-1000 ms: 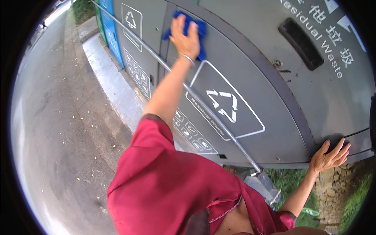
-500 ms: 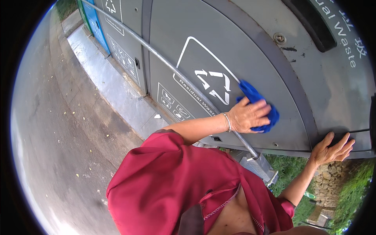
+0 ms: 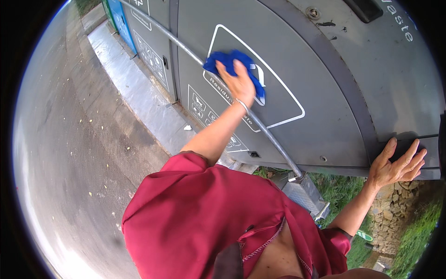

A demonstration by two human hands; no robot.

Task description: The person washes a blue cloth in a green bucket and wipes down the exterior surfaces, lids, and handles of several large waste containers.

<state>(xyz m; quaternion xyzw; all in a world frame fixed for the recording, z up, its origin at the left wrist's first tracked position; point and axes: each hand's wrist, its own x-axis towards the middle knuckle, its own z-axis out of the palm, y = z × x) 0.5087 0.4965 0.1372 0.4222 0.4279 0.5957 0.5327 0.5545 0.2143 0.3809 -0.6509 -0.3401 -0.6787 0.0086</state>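
Wiping of a bin front, as seen by a bystander at the roadside. The visible fingers of the left hand (image 3: 239, 86) lie extended over a crumpled blue cloth (image 3: 227, 58), pressing it to the gray door panel (image 3: 320, 107); whether any hidden fingers curl into its folds, I cannot tell. The cloth covers part of a white arrow triangle (image 3: 260, 76), within a white outlined frame. Below the knuckles, a silvery bracelet (image 3: 242, 105) circles the wrist, and the wrist crosses in front of a slanting metal rail (image 3: 278, 144).

The right hand (image 3: 394, 166), its fingers spread and without any object, rests at the lower corner of the gray housing, apparently as a brace. Farther out are a round lock (image 3: 313, 13), a black handle (image 3: 364, 8), a blue bin front (image 3: 123, 28), a pale curb strip (image 3: 134, 83) and, beyond the right forearm, a stone wall (image 3: 390, 209).

The step in hand is judged to be rubbing the marked middle of the panel. The next move calls for flat, even pressure on the cloth, with the knuckles kept clear of the rail.
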